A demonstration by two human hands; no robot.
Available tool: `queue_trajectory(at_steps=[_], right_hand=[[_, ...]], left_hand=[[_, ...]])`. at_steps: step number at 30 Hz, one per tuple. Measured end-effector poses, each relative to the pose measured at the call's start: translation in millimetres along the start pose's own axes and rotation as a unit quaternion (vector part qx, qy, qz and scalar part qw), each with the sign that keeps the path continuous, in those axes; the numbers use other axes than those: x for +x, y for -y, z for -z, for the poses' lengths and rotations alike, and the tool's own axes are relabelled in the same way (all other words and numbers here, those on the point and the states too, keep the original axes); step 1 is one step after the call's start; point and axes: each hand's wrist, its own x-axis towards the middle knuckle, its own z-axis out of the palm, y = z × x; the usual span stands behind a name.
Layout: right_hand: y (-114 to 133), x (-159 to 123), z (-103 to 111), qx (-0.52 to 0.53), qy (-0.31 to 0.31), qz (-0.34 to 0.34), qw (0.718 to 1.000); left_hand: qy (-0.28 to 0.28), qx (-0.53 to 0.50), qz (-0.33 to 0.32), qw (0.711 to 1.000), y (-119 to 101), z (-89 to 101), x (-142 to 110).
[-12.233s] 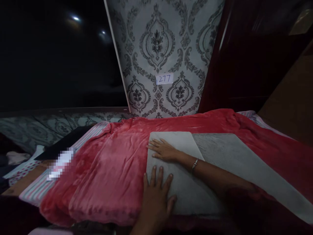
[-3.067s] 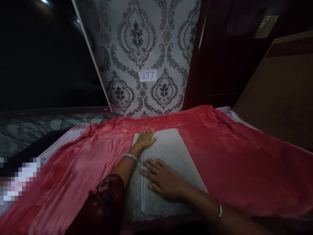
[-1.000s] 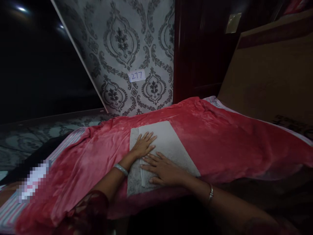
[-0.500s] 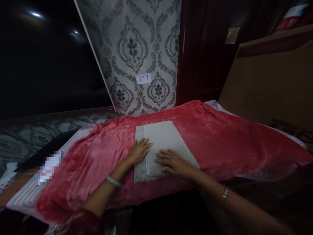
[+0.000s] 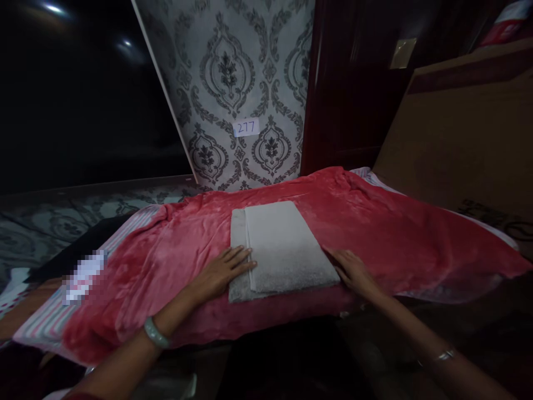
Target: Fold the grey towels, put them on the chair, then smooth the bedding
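A grey folded cloth (image 5: 283,244), which looks like a towel, lies flat on a red plush blanket (image 5: 366,222). Its left side shows a lower layer sticking out as a strip past the upper fold. My left hand (image 5: 220,272) rests palm down on that strip, fingers stretched and apart, their tips reaching the fold line. At the cloth's right edge is my right hand (image 5: 352,269), its fingers extended and touching the edge and the blanket beside it. Part of its thumb side is hard to make out.
A dark screen (image 5: 83,100) stands at the back left. A paper marked 277 (image 5: 246,127) is on the patterned wall. To the right leans a large cardboard box (image 5: 466,133). The blanket's striped border (image 5: 45,319) shows at the left, beside a dark item.
My right hand has moved right, from the top of the grey cloth to its right edge. My left hand has shifted slightly left and down. The cloth keeps its shape.
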Motion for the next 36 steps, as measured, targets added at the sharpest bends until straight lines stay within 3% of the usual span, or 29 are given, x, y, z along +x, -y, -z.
queue_trajectory(at_steps=[6, 12, 18, 23, 25, 28, 30, 33, 36], right_hand=[[4, 15, 11, -0.013, 0.049, 0.045, 0.998], [15, 29, 15, 0.071, 0.058, 0.060, 0.994], [20, 34, 9, 0.068, 0.111, 0.059, 0.990], [19, 55, 8, 0.113, 0.053, 0.046, 0.991], [21, 70, 15, 0.156, 0.023, 0.061, 0.986], [31, 97, 40, 0.231, -0.050, 0.040, 0.971], [44, 118, 66, 0.274, -0.099, 0.016, 0.956], [71, 151, 112, 0.346, -0.143, 0.007, 0.927], [93, 181, 149, 0.438, -0.169, -0.010, 0.883]], left_hand=[[0.038, 0.001, -0.045, 0.998, 5, 10.1, 15], [-0.033, -0.045, -0.035, 0.998, 7, 8.1, 16], [-0.045, -0.034, -0.038, 0.998, 13, -10.9, 19], [-0.079, -0.130, -0.014, 0.988, 15, -4.0, 33], [-0.111, -0.198, 0.006, 0.974, 13, 12.1, 41], [-0.182, -0.303, 0.046, 0.934, 12, 50.8, 54], [-0.241, -0.368, 0.094, 0.893, 10, 84.9, 62], [-0.348, -0.442, 0.170, 0.809, 5, 142.8, 75], [-0.373, -0.517, 0.163, 0.753, 4, 194.0, 91]])
